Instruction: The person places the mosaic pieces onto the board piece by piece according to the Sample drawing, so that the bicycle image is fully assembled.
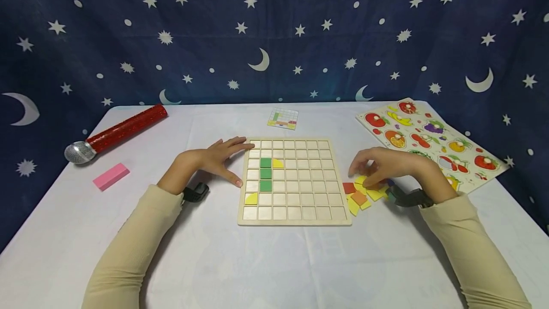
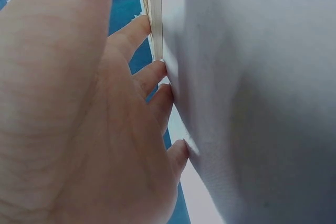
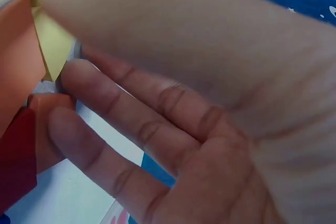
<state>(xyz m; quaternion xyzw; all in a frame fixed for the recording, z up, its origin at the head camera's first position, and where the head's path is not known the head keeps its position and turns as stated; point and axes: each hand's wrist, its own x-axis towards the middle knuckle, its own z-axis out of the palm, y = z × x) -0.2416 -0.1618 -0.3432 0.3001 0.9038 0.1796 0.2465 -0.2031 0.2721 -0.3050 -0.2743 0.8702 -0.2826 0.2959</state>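
A pale wooden grid board [image 1: 296, 221] lies flat on the white table. Three green squares [image 1: 266, 173] form a column in it, with yellow rounded pieces in two other cells, one [image 1: 278, 163] up beside the top green square and one [image 1: 251, 199] lower left. Spread fingers of my left hand [image 1: 214, 157] touch the board's left edge. Off its right side, my right hand [image 1: 388, 163] hovers low over a loose pile, thumb at the yellow pieces [image 1: 375, 195] and fingers loosely bent. A red piece [image 1: 349, 188] and an orange square [image 1: 359, 198] are in that pile.
A small pattern card [image 1: 283, 118] lies behind the board. To the far left are a red toy microphone [image 1: 126, 129] and a pink block [image 1: 111, 176]. A fruit puzzle board [image 1: 429, 139] lies at the back right, close to my right forearm. A starry cloth [image 1: 300, 46] hangs behind the table.
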